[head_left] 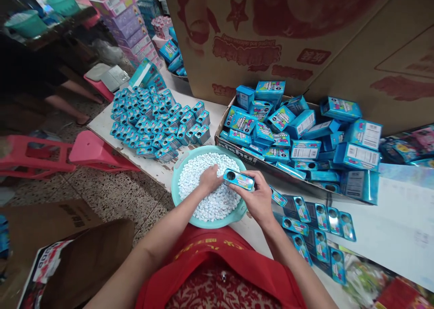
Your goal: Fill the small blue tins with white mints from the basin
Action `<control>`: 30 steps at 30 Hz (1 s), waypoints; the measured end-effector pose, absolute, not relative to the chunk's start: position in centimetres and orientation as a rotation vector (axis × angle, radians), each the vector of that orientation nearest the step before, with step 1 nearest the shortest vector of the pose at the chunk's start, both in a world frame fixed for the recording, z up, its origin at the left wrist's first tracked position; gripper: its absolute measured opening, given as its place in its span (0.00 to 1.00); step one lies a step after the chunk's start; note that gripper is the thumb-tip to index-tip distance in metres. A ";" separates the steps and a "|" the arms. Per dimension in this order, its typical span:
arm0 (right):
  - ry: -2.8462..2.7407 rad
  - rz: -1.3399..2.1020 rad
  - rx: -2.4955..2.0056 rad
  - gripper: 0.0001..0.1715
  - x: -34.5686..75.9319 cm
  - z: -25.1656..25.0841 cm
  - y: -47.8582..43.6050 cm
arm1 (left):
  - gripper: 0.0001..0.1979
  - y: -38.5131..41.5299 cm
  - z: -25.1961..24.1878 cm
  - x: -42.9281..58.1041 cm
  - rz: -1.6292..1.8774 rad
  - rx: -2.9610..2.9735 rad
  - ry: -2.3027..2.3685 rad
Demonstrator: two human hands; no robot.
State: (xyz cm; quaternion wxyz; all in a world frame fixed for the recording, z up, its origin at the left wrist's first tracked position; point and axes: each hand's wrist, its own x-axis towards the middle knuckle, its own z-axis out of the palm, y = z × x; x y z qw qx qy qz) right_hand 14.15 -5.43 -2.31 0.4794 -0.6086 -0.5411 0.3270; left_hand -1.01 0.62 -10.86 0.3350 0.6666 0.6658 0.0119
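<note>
A light green plastic bowl (175,193) full of small white candies (210,211) stands in front of me at the table's edge. My left hand (209,179) is down in the candies with its fingers curled together among them; the fingertips are partly hidden. Over the bowl's right side, my right hand (259,195) grips a small blue candy tin (239,179) between thumb and fingers. This tin is tilted, and the round dark hole in its top faces me, close to my left hand.
Many similar blue tins (159,123) stand packed together left of the bowl. Right of it, a carton (244,154) overflows with blue tins, and several more tins (320,245) lie nearby. Pink stools (96,150) and a person's legs (68,85) are at left.
</note>
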 end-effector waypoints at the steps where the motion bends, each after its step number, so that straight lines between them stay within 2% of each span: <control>1: -1.321 0.801 -1.486 0.18 14.2 -2.3 -5.5 | 0.16 0.6 -11.0 -1.2 0.097 1.709 1.730; 3: -1.325 0.800 -1.507 0.18 14.4 -2.2 -5.6 | 0.09 0.6 -11.3 -1.4 0.289 1.604 1.713; 5: -1.334 0.789 -1.541 0.18 14.6 -2.3 -5.7 | 0.07 0.5 -11.4 -1.7 0.526 1.416 1.663; 8: -1.351 0.755 -1.581 0.18 15.0 -2.4 -5.9 | 0.12 0.2 -10.1 -1.9 0.783 0.975 1.510; 12: -1.435 0.704 -1.604 0.18 15.0 -2.6 -6.0 | 0.18 -0.1 -5.9 -1.8 0.909 0.540 1.300; 18: -1.625 0.692 -1.571 0.17 13.2 -3.4 -5.9 | 0.15 -0.4 -1.1 -0.2 1.211 0.498 1.065; 25: -1.712 0.663 -1.565 0.16 11.8 -2.8 -5.9 | 0.15 -0.4 -1.0 0.6 1.392 0.441 1.108; 30: -1.732 0.699 -1.589 0.17 11.6 -2.4 -5.5 | 0.17 -0.1 -1.0 0.6 1.398 0.437 1.175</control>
